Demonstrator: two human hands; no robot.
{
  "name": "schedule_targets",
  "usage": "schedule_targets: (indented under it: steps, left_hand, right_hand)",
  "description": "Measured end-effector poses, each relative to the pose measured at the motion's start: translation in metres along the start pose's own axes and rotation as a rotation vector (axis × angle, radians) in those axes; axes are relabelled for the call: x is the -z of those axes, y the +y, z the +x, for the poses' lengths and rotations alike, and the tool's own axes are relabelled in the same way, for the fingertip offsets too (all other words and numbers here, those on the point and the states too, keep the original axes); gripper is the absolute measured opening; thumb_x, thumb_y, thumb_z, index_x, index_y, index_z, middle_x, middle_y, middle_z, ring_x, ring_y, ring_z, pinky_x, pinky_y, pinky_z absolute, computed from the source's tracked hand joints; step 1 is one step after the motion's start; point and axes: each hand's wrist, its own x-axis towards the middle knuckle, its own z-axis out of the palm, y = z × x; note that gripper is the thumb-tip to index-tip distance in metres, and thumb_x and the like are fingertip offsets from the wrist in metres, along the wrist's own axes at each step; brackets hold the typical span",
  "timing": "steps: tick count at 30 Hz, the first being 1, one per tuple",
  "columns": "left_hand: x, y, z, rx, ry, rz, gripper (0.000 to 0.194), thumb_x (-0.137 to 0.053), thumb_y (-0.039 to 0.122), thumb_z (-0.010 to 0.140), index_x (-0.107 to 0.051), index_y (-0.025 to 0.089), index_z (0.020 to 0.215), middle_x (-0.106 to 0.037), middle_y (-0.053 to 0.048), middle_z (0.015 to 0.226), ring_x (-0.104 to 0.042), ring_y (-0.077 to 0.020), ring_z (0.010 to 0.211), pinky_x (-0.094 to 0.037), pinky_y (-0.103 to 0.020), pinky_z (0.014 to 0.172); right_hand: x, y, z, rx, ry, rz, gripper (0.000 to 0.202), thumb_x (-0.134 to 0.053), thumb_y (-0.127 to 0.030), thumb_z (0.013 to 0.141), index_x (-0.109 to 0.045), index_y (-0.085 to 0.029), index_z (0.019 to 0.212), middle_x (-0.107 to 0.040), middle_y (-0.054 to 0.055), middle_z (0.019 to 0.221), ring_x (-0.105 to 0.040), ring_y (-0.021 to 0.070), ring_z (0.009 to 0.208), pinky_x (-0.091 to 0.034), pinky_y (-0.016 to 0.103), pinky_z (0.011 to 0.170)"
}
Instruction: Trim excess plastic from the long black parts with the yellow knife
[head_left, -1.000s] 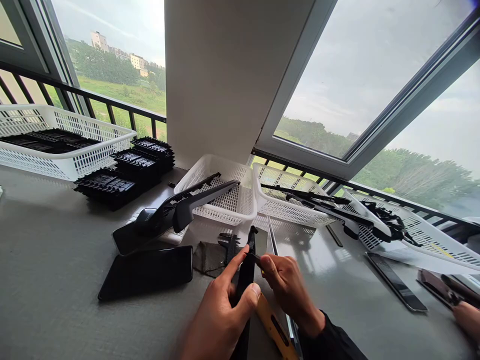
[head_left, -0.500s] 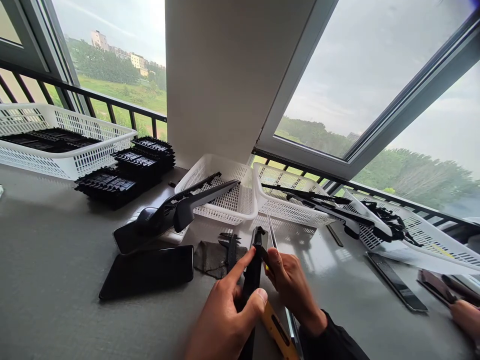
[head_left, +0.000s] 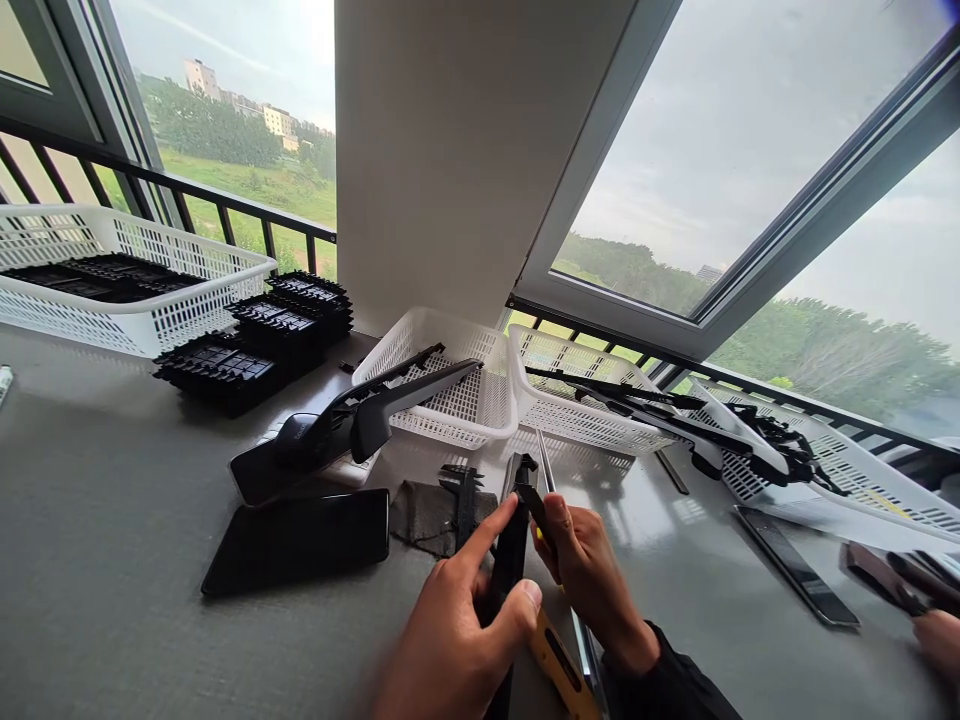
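My left hand (head_left: 469,630) is closed round a long black plastic part (head_left: 511,550) that points away from me, index finger stretched along its upper end. My right hand (head_left: 596,570) grips a dark flat blade (head_left: 534,505) with a bit of yellow at its base. The blade touches or nearly touches the black part near my left fingertip. Below my right hand shows a yellow knife handle (head_left: 559,660); whether it belongs to the blade is hidden. A thin metal rod (head_left: 546,465) lies beside it. Left of my hands, a caliper (head_left: 465,505) rests on a grey cloth (head_left: 420,520).
A black phone (head_left: 300,540) lies at left. Behind it, black trim parts (head_left: 409,395) lean into a white basket (head_left: 480,430); more fill a second basket (head_left: 577,420). Black parts are stacked (head_left: 225,365) further left. At right are another phone (head_left: 799,565) and a person's hand (head_left: 937,635).
The view has shifted slightly. My right hand and the blade have moved a little right along the black part. The other person's hand at the far right has moved slightly right.
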Motion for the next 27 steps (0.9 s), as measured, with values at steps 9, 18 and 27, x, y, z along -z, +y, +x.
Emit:
schedule_targets:
  steps: [9, 18, 27]
  left_hand:
    - [-0.0002, -0.0021, 0.0001, -0.021, -0.017, 0.037, 0.076, -0.062, 0.029, 0.096, -0.045, 0.026, 0.171, -0.036, 0.009, 0.064, -0.034, -0.0127, 0.060, -0.028, -0.025, 0.058]
    - [0.0013, 0.0072, -0.0054, -0.005, -0.070, -0.123, 0.080, -0.062, 0.028, 0.095, -0.041, 0.021, 0.172, -0.038, 0.011, 0.060, -0.031, -0.0107, 0.055, -0.027, -0.024, 0.054]
    - [0.0041, 0.0057, -0.0060, 0.018, 0.023, -0.065, 0.085, -0.063, 0.040, 0.097, -0.034, 0.019, 0.174, -0.035, 0.011, 0.061, -0.030, -0.0127, 0.059, -0.026, -0.025, 0.056]
  right_hand:
    - [0.0009, 0.0010, 0.0018, -0.001, 0.039, -0.048, 0.089, -0.025, -0.092, 0.101, -0.042, -0.023, 0.048, -0.041, 0.001, 0.043, -0.037, 0.0107, 0.041, -0.028, 0.027, 0.046]
    - [0.0081, 0.0044, 0.0042, -0.037, 0.106, -0.063, 0.090, -0.020, -0.091, 0.102, -0.043, -0.023, 0.047, -0.041, 0.002, 0.042, -0.039, 0.0116, 0.041, -0.032, 0.029, 0.049]
    - [0.0027, 0.0029, 0.0014, 0.103, 0.086, -0.186, 0.081, -0.026, -0.083, 0.106, -0.036, -0.023, 0.054, -0.038, 0.000, 0.048, -0.034, 0.0112, 0.047, -0.025, 0.029, 0.052]
